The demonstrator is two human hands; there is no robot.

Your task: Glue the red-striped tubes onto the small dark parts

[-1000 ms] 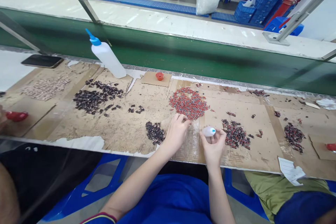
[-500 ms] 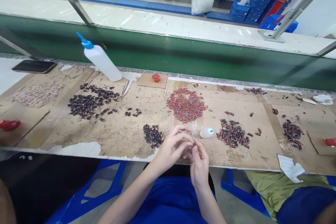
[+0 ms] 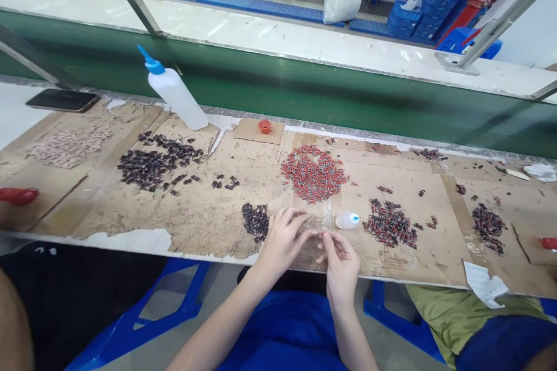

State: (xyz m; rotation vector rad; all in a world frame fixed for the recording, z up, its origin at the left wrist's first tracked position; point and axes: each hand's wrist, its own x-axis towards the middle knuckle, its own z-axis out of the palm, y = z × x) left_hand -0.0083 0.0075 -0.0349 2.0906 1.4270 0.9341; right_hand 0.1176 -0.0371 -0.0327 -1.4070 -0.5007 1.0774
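My left hand and my right hand meet at the near edge of the cardboard-covered bench, fingertips pinched together on a tiny part that I cannot make out. A small white glue bottle with a blue tip lies on its side just beyond my right hand. A pile of red small parts sits further back. A small dark pile lies left of my left hand, and a mixed dark and red pile lies right of the bottle.
A large squeeze bottle with a blue nozzle leans at the back left, near a big dark pile. A red cap sits on a cardboard square. A green conveyor runs behind. Another person's legs are at the right.
A second ago my right hand held the small glue bottle and my left reached into the red pile. The bottle now lies on the bench, and both hands have come together near the edge.
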